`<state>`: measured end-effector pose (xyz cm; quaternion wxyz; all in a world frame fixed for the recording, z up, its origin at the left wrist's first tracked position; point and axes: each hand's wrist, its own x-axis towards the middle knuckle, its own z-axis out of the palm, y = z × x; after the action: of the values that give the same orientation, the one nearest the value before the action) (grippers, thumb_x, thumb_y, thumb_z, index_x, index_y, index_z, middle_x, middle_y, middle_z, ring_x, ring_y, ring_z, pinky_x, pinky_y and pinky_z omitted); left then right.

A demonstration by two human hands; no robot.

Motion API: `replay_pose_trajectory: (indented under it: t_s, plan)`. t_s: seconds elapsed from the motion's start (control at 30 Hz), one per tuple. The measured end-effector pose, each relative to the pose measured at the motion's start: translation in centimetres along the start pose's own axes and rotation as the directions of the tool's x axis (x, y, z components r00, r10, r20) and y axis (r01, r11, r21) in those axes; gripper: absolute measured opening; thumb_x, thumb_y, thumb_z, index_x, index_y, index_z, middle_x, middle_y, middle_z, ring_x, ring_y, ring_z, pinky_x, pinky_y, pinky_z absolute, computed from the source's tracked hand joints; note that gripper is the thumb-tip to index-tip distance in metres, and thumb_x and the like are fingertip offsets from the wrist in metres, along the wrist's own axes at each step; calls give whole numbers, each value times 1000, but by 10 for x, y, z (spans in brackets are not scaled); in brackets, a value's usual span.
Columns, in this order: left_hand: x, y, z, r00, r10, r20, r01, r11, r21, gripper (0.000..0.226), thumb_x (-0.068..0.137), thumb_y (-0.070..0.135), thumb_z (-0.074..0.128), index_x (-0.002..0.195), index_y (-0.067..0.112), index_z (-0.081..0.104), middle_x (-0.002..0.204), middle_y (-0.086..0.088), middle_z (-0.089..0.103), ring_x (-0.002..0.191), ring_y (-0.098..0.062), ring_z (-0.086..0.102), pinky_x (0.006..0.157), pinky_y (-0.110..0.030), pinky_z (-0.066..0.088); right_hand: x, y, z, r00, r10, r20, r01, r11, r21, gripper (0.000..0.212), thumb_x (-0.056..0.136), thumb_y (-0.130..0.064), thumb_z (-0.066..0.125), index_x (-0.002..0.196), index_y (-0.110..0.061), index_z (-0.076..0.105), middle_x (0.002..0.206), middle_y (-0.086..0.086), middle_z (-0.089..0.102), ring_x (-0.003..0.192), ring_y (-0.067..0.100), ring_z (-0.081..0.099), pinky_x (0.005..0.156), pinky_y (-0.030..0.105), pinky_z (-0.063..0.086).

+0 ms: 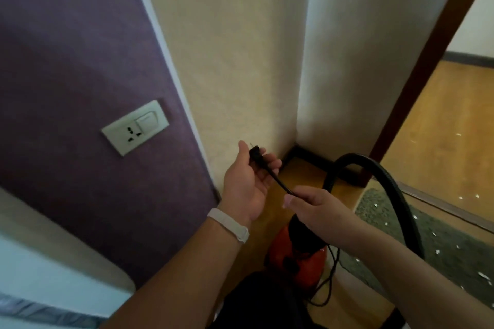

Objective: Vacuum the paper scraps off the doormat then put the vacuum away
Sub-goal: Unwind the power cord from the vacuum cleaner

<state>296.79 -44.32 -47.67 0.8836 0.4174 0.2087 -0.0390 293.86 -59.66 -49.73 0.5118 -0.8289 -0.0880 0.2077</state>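
My left hand [247,184] holds the black plug [256,154] of the vacuum's cord, prongs pointing up. My right hand [318,208] pinches the black cord [280,181] a little below the plug. The orange canister vacuum [302,262] stands on the floor under my hands, partly hidden by my right arm. Its black hose [379,176] arches up to the right. The grey-green doormat [438,243] lies at the right with several white paper scraps [438,251] scattered on it.
A white wall socket with a switch [135,127] sits on the purple wall panel at the left. Cream walls meet in a corner ahead. A dark wooden door frame [417,75] opens to a wooden floor [443,120] with a few scraps.
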Motion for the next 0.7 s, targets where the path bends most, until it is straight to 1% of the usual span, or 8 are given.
replay_pose_trajectory:
  t_s: [0.07,0.2,0.3,0.4,0.5,0.57,0.63,0.7]
  plan:
    - [-9,14,-13,999,50,11,-50,999,7,45,101,47,41,100,7,62,76,-6,68,70,-19,68,69,-30,57,2,-15,14,1000,-9,6,9,1000,-10,25,101,-38,49,85,-28,65,47,-11,37,38,5,31,40,19,27]
    - [-17,38,-42,992,130,3,-130,987,91,32,104,30,44,105,5,62,75,-6,66,70,-19,65,63,-28,56,9,-44,41,994,-66,86,68,997,-28,24,102,-36,48,90,-21,63,49,-12,37,39,2,31,43,17,28]
    - [-16,57,-62,977,210,-28,-203,967,151,28,104,27,44,101,6,62,69,-3,59,61,-17,59,59,-28,53,18,-61,58,993,-79,91,90,989,-121,31,102,-38,46,95,-15,65,51,-11,36,39,2,31,44,17,27]
    - [-9,80,-81,936,319,-149,-291,939,180,25,104,24,47,93,7,63,62,-2,52,52,-15,50,54,-27,47,28,-67,69,992,-82,97,99,976,-192,39,102,-44,44,89,-13,64,51,-11,35,39,3,30,46,19,28]
    - [0,100,-102,886,383,-263,-332,918,218,26,103,24,49,86,10,63,58,1,50,51,-13,47,55,-29,43,37,-64,75,991,-99,95,121,957,-265,42,100,-45,47,81,-10,59,54,-9,35,45,6,32,51,22,29]
    - [6,108,-116,859,390,-332,-332,917,219,25,102,26,50,87,12,63,55,4,51,51,-12,47,57,-29,43,44,-59,76,992,-103,75,121,948,-295,39,99,-43,51,74,-14,55,57,-7,38,49,9,37,52,23,32]
    - [13,113,-124,845,372,-385,-323,928,187,24,102,27,51,87,12,63,53,6,50,51,-11,46,58,-28,42,50,-54,75,994,-95,49,105,949,-298,36,98,-41,53,80,-11,61,57,-6,41,47,8,39,50,21,32]
    - [20,114,-127,845,359,-397,-317,933,170,24,101,27,51,87,12,63,54,6,49,52,-11,46,55,-26,40,54,-50,75,994,-102,34,108,948,-299,35,98,-40,54,84,-10,66,54,-8,42,44,5,38,46,17,31]
